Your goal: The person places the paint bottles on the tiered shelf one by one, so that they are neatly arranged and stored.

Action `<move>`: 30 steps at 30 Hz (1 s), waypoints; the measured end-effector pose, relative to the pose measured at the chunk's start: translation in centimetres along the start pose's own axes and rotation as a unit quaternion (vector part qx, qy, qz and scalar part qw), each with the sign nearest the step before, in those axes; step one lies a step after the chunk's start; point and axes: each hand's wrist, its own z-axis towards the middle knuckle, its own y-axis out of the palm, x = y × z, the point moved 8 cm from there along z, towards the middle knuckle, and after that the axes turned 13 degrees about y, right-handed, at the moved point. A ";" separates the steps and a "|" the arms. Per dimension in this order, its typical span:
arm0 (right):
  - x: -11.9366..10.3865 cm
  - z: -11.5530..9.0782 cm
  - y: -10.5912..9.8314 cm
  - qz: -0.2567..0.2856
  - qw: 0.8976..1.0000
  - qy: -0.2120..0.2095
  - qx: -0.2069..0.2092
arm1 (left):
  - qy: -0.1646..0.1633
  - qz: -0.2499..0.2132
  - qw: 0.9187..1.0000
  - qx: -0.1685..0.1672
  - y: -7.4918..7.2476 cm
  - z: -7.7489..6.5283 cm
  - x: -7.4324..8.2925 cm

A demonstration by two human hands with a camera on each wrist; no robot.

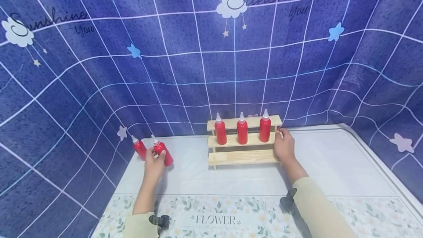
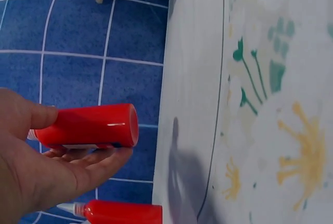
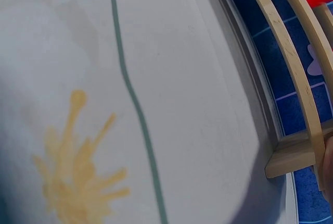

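Observation:
My left hand (image 1: 154, 165) grips a red squeeze bottle (image 1: 166, 155) with a pale pointed nozzle, tilted. In the left wrist view, the thumb lies on one side of that bottle (image 2: 99, 125) and the fingers on the other. A second red bottle (image 1: 140, 149) stands just left of it. My right hand (image 1: 285, 145) holds the right end of a three-step wooden rack (image 1: 244, 156); in the right wrist view only a sliver of that hand (image 3: 328, 169) shows. Three red bottles (image 1: 242, 131) stand upright in a spaced row on the rack's middle step.
Under everything lies a white table cover (image 1: 191, 179) with a floral front band reading "FLOWER" (image 1: 216, 220). A blue curtain (image 1: 178, 69) with a line grid, clouds and stars hangs behind and at both sides of the table.

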 end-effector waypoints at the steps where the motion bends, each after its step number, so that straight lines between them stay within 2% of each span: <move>1: 0.0 0.0 0.0 0.000 1.000 0.000 0.000 | 0.001 -0.001 1.000 -0.002 0.1 -0.1 0.1; 10: 0.2 0.0 0.2 0.000 1.000 0.000 -0.001 | 0.032 -0.015 0.999 -0.025 1.7 -0.7 1.6; 20: -0.1 0.1 -0.1 0.000 1.000 0.002 0.002 | 0.038 -0.047 0.998 -0.033 2.6 -1.1 3.7; 30: 0.1 0.1 -0.1 0.000 1.000 0.002 -0.004 | 0.039 -0.054 0.997 -0.037 3.2 -1.7 4.1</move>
